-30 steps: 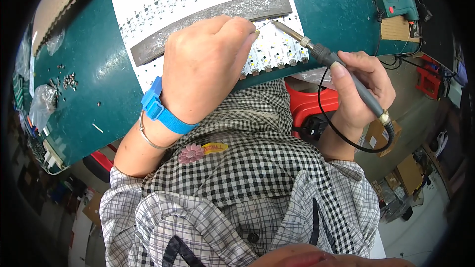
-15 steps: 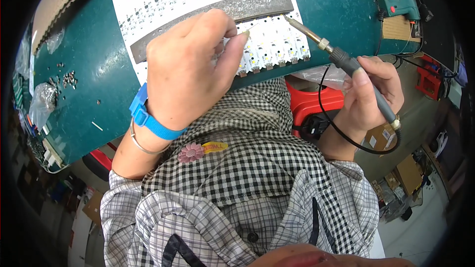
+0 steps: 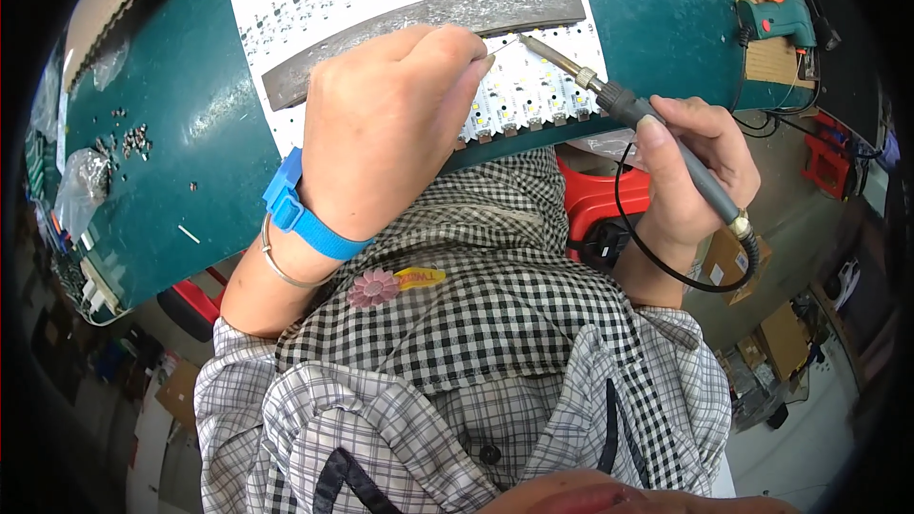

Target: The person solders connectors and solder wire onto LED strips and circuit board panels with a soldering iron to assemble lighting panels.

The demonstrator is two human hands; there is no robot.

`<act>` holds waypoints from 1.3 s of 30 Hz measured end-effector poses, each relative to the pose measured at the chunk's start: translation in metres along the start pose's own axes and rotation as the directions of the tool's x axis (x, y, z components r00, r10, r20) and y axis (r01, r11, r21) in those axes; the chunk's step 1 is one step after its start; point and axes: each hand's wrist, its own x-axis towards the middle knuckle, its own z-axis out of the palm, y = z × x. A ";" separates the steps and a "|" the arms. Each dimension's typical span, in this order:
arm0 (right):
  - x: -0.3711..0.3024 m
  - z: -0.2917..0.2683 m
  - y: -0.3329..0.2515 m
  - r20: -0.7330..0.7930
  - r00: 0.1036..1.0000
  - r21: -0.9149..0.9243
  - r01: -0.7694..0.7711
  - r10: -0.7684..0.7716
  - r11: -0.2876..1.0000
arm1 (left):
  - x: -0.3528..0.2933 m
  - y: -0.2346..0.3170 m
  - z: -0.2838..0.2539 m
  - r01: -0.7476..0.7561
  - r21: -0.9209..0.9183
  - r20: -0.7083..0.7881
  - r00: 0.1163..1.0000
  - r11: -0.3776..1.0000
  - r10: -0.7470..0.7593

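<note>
My right hand [image 3: 693, 164] grips a soldering iron [image 3: 657, 124] by its grey handle, and the metal tip points up and left onto a white circuit board panel [image 3: 533, 86]. Between thumb and forefinger my left hand [image 3: 395, 109] pinches a thin solder wire [image 3: 505, 46], whose end meets the iron's tip or lies very close to it. A flat dark metal bar [image 3: 428, 24] rests across the panel, just beyond my left fingers. Rows of small components cover the panel; part of it is hidden under my left hand. A blue wrist strap [image 3: 319, 231] circles my left wrist.
Loose small metal parts [image 3: 136, 143] and a clear plastic bag [image 3: 84, 186] lie on the green table mat [image 3: 219, 171] at left. A green hot glue gun [image 3: 779, 19] sits at the far right. The iron's black cable [image 3: 628, 214] loops below my right hand.
The soldering iron's tip has moved left along the board, toward the solder wire. My left hand has shifted slightly right, and the wire's end is now at the tip.
</note>
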 end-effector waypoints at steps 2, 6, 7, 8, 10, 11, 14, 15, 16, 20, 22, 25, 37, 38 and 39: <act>0.000 0.001 -0.002 0.006 1.000 -0.003 -0.007 0.007 1.000 | 0.000 -0.001 0.001 -0.001 0.002 0.007 1.000 1.000 0.001; 0.000 0.003 -0.006 0.011 0.999 -0.052 0.034 -0.033 0.998 | 0.000 -0.002 0.004 0.001 0.027 0.023 1.000 1.000 -0.002; 0.000 0.003 -0.006 0.017 0.996 -0.083 0.086 -0.085 0.993 | 0.000 -0.002 0.005 0.004 0.044 0.022 1.000 0.999 -0.005; 0.000 0.003 -0.005 0.019 0.996 -0.083 0.086 -0.085 0.993 | 0.000 -0.001 0.005 0.006 0.044 0.021 1.000 0.999 -0.007; 0.001 0.004 -0.006 0.046 0.983 -0.137 0.184 -0.179 0.973 | 0.000 -0.002 0.007 -0.012 0.036 0.028 1.000 0.999 0.011; 0.001 0.004 -0.006 0.047 0.983 -0.138 0.184 -0.179 0.973 | 0.001 -0.002 0.008 -0.011 0.035 0.028 1.000 0.999 0.011; 0.000 0.006 -0.006 0.051 0.976 -0.130 0.218 -0.213 0.967 | 0.001 -0.003 0.009 -0.031 0.039 0.025 0.999 0.999 0.030; 0.000 0.006 -0.006 0.056 0.974 -0.137 0.227 -0.221 0.964 | 0.001 -0.003 0.009 -0.036 0.043 0.027 0.999 0.998 0.034; 0.000 0.006 -0.007 0.061 0.972 -0.144 0.235 -0.228 0.961 | 0.001 -0.003 0.008 -0.040 0.047 0.030 0.999 0.998 0.039; -0.002 0.002 -0.009 0.078 0.971 -0.203 0.238 -0.226 0.950 | -0.001 -0.001 0.002 -0.025 0.025 -0.005 1.000 0.999 0.025; -0.006 -0.005 -0.007 0.039 0.990 -0.096 0.137 -0.134 0.986 | -0.002 0.002 -0.009 0.074 0.016 0.034 0.997 0.997 -0.075; -0.007 -0.013 0.001 -0.057 0.991 0.057 0.125 -0.121 0.991 | -0.004 -0.001 -0.013 0.005 -0.071 -0.080 0.997 0.997 -0.010; -0.006 0.009 -0.007 0.032 0.999 0.022 0.043 -0.044 0.999 | -0.011 -0.005 -0.013 0.038 -0.004 0.006 0.999 0.999 -0.038; -0.006 0.010 -0.008 0.044 0.999 0.012 0.018 -0.019 1.000 | -0.010 -0.005 -0.012 0.037 0.003 0.006 0.999 0.999 -0.037; -0.006 0.011 -0.007 0.043 0.999 0.012 0.018 -0.019 1.000 | -0.010 -0.005 -0.012 0.037 0.003 0.006 0.999 0.999 -0.037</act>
